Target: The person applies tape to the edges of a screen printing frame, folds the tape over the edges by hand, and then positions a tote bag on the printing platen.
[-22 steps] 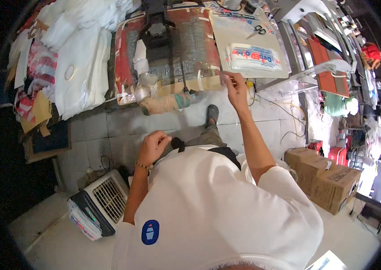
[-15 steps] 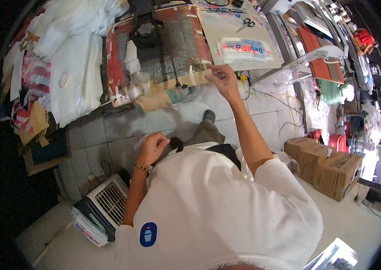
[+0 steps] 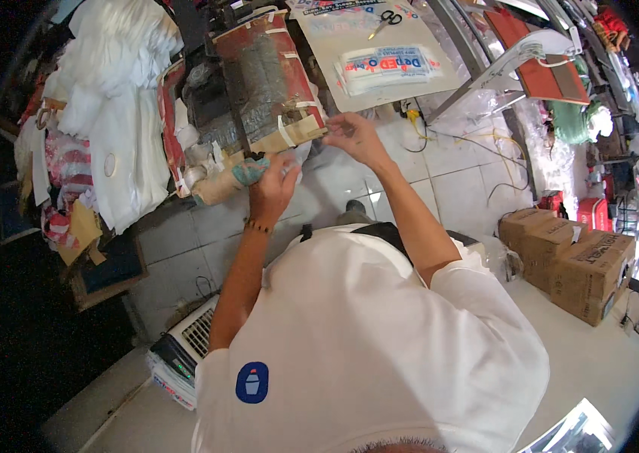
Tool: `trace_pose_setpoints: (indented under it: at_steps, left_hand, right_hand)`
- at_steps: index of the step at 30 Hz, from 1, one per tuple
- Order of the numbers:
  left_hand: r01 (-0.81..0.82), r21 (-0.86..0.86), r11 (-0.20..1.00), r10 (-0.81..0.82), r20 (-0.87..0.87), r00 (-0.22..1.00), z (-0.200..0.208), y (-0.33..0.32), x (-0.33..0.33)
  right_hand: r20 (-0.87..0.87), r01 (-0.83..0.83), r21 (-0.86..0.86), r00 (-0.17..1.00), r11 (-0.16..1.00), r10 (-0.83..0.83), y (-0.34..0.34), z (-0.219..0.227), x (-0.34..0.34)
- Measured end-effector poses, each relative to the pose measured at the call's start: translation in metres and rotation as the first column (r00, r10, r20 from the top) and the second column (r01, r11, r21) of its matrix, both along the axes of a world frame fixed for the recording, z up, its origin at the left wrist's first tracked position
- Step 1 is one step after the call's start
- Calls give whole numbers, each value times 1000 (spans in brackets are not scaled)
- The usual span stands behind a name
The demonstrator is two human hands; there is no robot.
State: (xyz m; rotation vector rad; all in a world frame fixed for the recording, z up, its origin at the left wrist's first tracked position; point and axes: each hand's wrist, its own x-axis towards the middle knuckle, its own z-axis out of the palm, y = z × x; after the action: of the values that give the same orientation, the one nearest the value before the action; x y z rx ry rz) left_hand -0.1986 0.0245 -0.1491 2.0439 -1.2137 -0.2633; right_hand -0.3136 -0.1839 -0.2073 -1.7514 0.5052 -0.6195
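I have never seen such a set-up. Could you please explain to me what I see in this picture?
There is no robot here, only a person's two bare hands. The camera sits on that person's head and looks down; its wide lens bends straight edges.

The left hand is at the teal end of a tan, tape-wrapped roll. The right hand is at the near right corner of a red-bordered flat frame with a grey middle. Whether either hand grips anything, I cannot tell.

On the pale flat board to the right lie black-handled metal scissors and a white pile with blue and red print.
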Motion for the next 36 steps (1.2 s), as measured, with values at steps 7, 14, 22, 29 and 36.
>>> trace_pose_setpoints:
  at_steps: [7,14,22,29,36]
  left_hand:
    - [-89,-205,975,137,230,964,-9,-64,7]
    - [-234,-153,960,272,321,907,5,-92,7]
    - [-329,49,943,306,264,915,19,-101,8]
    - [-150,-90,985,168,255,952,15,-91,6]
    - [-26,79,997,21,65,998,34,-70,-43]
  right_hand:
    - [-8,19,-1,1000,1000,-19,5,2,7]
    - [43,-36,-380,997,924,57,10,10,5]
    - [97,-130,-612,967,780,237,24,-12,-14]
    - [52,169,-43,985,985,-166,-14,-42,-59]
    - [6,714,461,591,527,-806,-242,-107,-127]
